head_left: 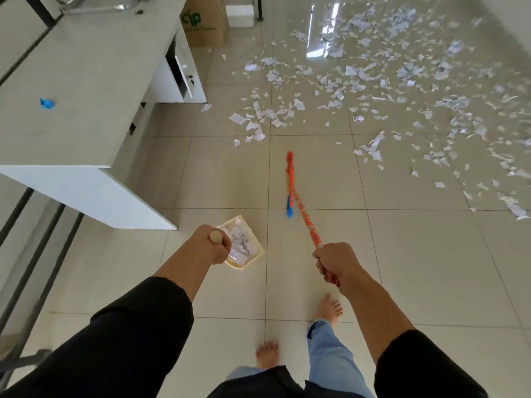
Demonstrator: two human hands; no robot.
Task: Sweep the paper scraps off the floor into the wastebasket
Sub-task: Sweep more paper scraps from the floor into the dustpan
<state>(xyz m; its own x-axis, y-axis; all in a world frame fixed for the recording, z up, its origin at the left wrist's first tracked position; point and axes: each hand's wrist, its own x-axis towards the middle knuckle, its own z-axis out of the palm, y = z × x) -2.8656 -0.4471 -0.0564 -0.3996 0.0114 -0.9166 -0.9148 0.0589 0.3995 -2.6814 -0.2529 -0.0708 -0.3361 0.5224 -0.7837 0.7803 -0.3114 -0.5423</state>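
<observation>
Many white paper scraps [373, 90] lie scattered over the tiled floor ahead and to the right. My right hand [334, 261] grips the orange handle of a broom [298, 208], whose orange and blue head [289, 182] rests on a bare tile short of the scraps. My left hand [211, 244] is closed around the wooden handle end [216, 236] of a cream dustpan [250, 261], which sits on the floor directly below and holds a heap of paper scraps [241, 245].
A white desk [86, 81] with a drawer unit [178, 79] fills the left side. A cardboard box [207, 21] stands behind it. My bare feet [330, 308] are on the tiles below my hands. Dark metal bars [26, 254] run along the lower left.
</observation>
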